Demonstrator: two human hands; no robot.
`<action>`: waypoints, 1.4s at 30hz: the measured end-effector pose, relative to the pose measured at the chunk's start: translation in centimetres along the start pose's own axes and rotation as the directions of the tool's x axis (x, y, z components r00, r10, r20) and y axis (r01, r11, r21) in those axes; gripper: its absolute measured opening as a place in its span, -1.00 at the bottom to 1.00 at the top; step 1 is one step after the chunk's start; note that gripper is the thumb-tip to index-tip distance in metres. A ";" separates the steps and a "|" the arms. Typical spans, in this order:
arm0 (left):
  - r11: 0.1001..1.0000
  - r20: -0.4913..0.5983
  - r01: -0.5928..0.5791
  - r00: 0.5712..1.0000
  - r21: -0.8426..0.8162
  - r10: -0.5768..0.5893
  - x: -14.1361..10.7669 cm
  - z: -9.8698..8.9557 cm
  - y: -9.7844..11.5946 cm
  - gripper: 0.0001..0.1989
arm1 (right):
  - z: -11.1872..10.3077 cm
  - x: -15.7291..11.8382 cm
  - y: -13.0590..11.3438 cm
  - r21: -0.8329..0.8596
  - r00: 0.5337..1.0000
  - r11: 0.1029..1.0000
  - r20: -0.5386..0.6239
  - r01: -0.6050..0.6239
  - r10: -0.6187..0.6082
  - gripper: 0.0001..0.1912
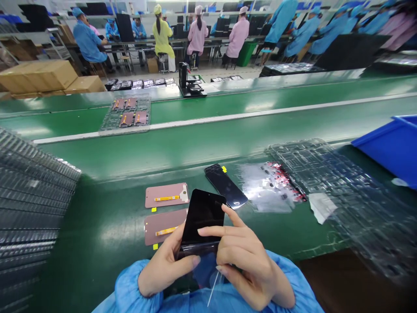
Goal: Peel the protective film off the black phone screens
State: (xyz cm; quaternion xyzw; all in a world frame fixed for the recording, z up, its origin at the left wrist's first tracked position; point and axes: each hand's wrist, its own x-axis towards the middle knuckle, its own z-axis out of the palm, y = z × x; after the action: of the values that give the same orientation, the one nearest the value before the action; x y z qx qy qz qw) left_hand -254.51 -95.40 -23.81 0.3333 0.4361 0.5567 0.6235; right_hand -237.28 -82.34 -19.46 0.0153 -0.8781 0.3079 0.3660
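A black phone screen (pixel 206 213) is tilted up in front of me, held along its left edge and lower end by my left hand (pixel 171 263). Clear plastic (pixel 205 271), a film or a bag, covers its lower end and hangs below. Two fingers of my right hand (pixel 244 256) reach across the screen's face and right edge, while its thumb and curled fingers close on the plastic's edge. Left of the screen lie two pinkish-brown panels, an upper panel (pixel 163 191) and a lower panel (pixel 153 230), with orange flex cables and yellow tabs. Behind it lies another black screen (pixel 226 186).
Clear plastic bags (pixel 260 191) with red marks lie right, beside clear blister trays (pixel 342 191) and a blue bin (pixel 391 148). Stacked trays (pixel 29 208) rise at left. On the green conveyor (pixel 208 143) a tray (pixel 109 119) holds several panels. Co-workers sit beyond.
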 end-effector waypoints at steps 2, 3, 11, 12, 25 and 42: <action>1.000 0.007 -0.023 1.000 -0.013 0.023 0.0 0.0 -0.1 -0.39 | 0.0 0.0 0.0 0.002 1.000 1.000 -0.006 0.002 -0.002 -0.87; 0.999 0.009 -0.033 0.999 -0.017 0.033 0.0 0.0 -0.1 -0.39 | 0.0 0.0 0.0 0.001 1.000 1.000 -0.010 0.003 -0.003 -0.86; 0.999 0.008 -0.034 0.999 -0.028 0.034 -0.1 0.1 -0.1 -0.41 | -0.1 -0.2 0.1 0.006 1.000 1.000 -0.021 -0.009 0.009 -0.87; 0.999 0.011 -0.034 0.999 -0.029 0.035 -0.1 0.1 0.0 -0.41 | -0.1 -0.2 0.0 0.009 1.000 1.000 -0.025 -0.012 0.012 -0.87; 1.000 -0.024 -0.012 1.000 -0.010 0.012 -0.1 0.2 -0.1 -0.37 | -0.2 -0.9 0.0 0.089 0.995 0.995 -0.079 -0.048 0.055 -0.88; 0.998 -0.037 -0.035 0.999 -0.043 0.034 -0.2 0.2 -0.2 -0.43 | -0.2 -0.5 -0.7 0.224 0.983 0.973 -0.158 -0.057 0.094 -0.82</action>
State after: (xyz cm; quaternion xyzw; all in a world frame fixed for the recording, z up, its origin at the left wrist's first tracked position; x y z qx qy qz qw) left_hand -254.26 -95.65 -23.87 0.3168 0.4293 0.5829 0.6129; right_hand -236.60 -82.92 -19.37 -0.0041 -0.8049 0.4167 0.4225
